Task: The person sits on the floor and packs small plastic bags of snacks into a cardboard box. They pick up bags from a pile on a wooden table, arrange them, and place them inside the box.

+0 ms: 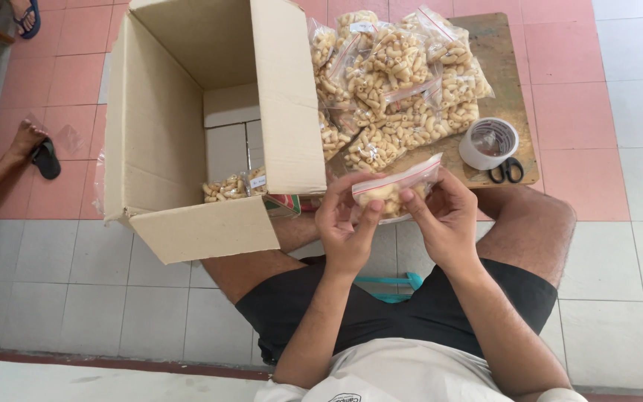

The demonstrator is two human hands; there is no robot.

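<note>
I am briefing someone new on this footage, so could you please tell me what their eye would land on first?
Most striking is the big open cardboard box at upper left, with a few snack bags lying at its bottom. Right of it, a heap of clear snack bags covers a wooden board, beside a tape roll and scissors. At centre, the left hand and right hand hold one small bag between them.

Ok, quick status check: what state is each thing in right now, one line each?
Cardboard box: open, flaps up, a few bags inside.
Small snack bag: held in both hands, filled.
Left hand: gripping the bag.
Right hand: gripping the bag.
Bag pile: filled, heaped on board.
Tape roll: lying flat.
Scissors: closed.
</note>
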